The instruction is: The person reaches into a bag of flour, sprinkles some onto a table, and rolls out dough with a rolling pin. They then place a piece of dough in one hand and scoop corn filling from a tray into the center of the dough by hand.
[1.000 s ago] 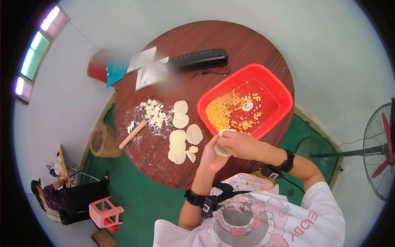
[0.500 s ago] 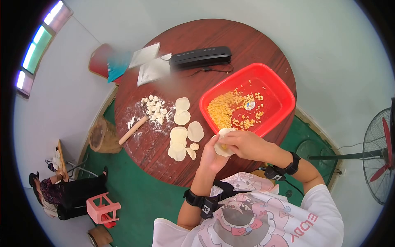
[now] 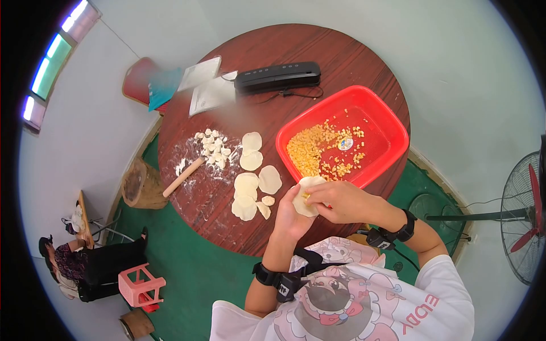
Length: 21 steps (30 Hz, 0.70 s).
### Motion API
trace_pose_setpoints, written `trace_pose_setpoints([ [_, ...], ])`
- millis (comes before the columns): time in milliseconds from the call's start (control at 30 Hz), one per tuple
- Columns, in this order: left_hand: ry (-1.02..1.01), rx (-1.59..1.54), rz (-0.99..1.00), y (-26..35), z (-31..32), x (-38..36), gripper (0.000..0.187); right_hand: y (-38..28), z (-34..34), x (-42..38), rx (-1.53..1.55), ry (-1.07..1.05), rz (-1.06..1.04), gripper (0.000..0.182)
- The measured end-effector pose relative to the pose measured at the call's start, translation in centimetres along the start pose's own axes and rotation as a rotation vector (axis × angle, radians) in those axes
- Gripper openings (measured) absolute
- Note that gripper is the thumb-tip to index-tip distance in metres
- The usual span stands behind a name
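Note:
A round dough wrapper (image 3: 305,204) rests across the fingers of my left hand (image 3: 292,220), which cups it from below. Yellow corn filling (image 3: 306,195) shows at the wrapper's middle. My right hand (image 3: 345,202) reaches over it with fingertips pinched at the corn; what exactly lies between them is hidden. Just beyond my hands, the red basin (image 3: 383,153) holds loose corn kernels (image 3: 305,149). Flat wrappers (image 3: 269,180) lie on the table to the left, with two small filled dumplings (image 3: 264,209) close to my left hand.
On the round wooden table (image 3: 341,57) are a rolling pin (image 3: 183,177), floured dough pieces (image 3: 215,149), a black sealing machine (image 3: 277,78) and plastic bags (image 3: 213,95). A standing fan (image 3: 522,216) is at right. Another person (image 3: 102,264) and a pink stool (image 3: 141,286) are at left.
My right fingers have drawn back slightly, so more of the wrapper and its corn shows. The wrapper looks flatter and more tilted toward the camera. The table things stay put.

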<state>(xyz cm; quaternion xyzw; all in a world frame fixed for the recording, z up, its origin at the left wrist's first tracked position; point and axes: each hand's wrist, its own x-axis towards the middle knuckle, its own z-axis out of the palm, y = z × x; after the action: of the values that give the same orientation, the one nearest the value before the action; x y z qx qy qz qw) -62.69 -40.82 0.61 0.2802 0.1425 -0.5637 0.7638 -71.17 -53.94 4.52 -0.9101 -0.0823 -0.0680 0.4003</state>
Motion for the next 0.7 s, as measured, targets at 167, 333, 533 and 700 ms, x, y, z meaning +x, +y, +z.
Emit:
trace_pose_setpoints([
  [167,-0.003,-0.025,-0.003,-0.1,-0.4,0.1,0.038,-0.2,-0.3,0.2,0.077,0.055,0.004,0.009],
  [333,0.018,0.0,-0.009,0.0,0.0,-0.1,0.039,0.3,-1.0,0.5,0.243,0.089,0.013,0.013],
  [533,0.012,-0.022,-0.004,0.0,-0.4,0.2,0.039,0.6,-0.4,0.7,0.168,0.184,0.036,0.014],
  [700,-0.001,0.003,-0.011,0.0,-0.4,0.4,0.038,0.5,0.4,0.6,0.067,0.179,0.031,0.013],
])
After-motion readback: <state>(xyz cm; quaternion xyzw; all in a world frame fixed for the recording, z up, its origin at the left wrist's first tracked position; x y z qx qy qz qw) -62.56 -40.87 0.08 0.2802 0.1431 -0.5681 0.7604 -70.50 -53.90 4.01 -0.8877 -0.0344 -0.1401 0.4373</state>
